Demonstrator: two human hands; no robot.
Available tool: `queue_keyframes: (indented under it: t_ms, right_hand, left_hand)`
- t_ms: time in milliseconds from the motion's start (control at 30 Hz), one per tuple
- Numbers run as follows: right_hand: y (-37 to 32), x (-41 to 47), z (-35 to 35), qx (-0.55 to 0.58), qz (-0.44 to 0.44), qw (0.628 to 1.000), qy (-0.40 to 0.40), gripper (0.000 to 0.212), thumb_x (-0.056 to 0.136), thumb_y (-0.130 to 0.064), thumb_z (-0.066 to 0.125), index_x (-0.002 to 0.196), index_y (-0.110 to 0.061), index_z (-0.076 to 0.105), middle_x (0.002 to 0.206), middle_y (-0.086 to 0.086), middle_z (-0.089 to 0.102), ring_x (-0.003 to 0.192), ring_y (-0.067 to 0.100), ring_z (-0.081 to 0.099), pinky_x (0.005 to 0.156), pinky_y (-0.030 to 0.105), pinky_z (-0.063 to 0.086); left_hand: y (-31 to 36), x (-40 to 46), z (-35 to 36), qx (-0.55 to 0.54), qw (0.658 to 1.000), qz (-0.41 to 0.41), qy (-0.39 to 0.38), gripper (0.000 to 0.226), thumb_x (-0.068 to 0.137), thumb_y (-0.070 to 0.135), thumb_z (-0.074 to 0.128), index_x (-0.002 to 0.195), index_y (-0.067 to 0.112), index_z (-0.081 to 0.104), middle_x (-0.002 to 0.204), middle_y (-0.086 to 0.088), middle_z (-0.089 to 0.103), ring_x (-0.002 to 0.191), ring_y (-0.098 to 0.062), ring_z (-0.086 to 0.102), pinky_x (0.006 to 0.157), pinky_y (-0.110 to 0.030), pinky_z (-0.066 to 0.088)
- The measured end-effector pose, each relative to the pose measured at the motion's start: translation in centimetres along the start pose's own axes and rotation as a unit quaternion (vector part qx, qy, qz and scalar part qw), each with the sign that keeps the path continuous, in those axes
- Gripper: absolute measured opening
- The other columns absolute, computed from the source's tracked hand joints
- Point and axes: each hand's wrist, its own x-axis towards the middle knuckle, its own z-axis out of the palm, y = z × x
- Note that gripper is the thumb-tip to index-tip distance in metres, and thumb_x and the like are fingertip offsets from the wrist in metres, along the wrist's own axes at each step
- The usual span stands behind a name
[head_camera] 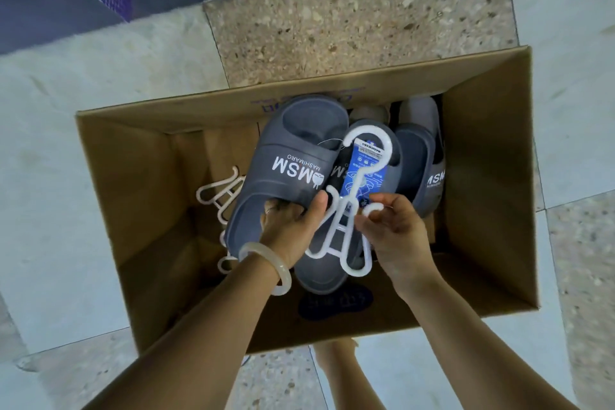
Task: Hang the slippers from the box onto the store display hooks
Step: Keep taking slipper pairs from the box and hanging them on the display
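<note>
One cardboard box [482, 176] at centre; four grey slippers showing in it, possibly more hidden beneath: one large [293, 156] at 11 o'clock, one under the hanger [319, 273] at 6, one [422, 163] at 2, a paler one [421, 110] at 1; one white hanger [346, 230] in front; at least one more hanger [221, 191] at 9; one blue tag [364, 173]; two hands: left [293, 226], right [396, 230]; one bangle [279, 268].

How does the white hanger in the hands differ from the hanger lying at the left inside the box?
The white hanger is held by the right hand over a slipper; the loose hanger lies untouched on the box floor. The held one carries a blue tag; the loose one shows none. Both are pale plastic.
</note>
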Motion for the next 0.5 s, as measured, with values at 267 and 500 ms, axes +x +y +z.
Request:
queue_keyframes:
  t_ms: [267,500]
  right_hand:
    - [2.1,0.2,4.3,-0.097,0.079,0.992,0.018,0.019,0.079,-0.008,0.068,0.097,-0.01,0.06,0.075,0.0,0.064,0.068,0.014,0.058,0.067,0.03,0.048]
    - [2.9,0.3,6.3,-0.09,0.115,0.988,0.051,0.021,0.081,-0.007,0.066,0.1,-0.007,0.06,0.075,-0.001,0.062,0.068,0.011,0.056,0.069,0.026,0.048]
  left_hand:
    - [-1.1,-0.9,-1.7,-0.21,0.976,-0.022,-0.048,0.029,0.083,0.029,0.065,0.108,0.019,0.055,0.106,0.006,0.063,0.107,-0.014,0.057,0.089,-0.027,0.04]
    - [-3.6,-1.7,-4.2,-0.114,0.978,-0.119,-0.131,0.01,0.086,0.028,0.063,0.092,0.026,0.056,0.096,0.004,0.063,0.093,-0.016,0.063,0.082,-0.033,0.052]
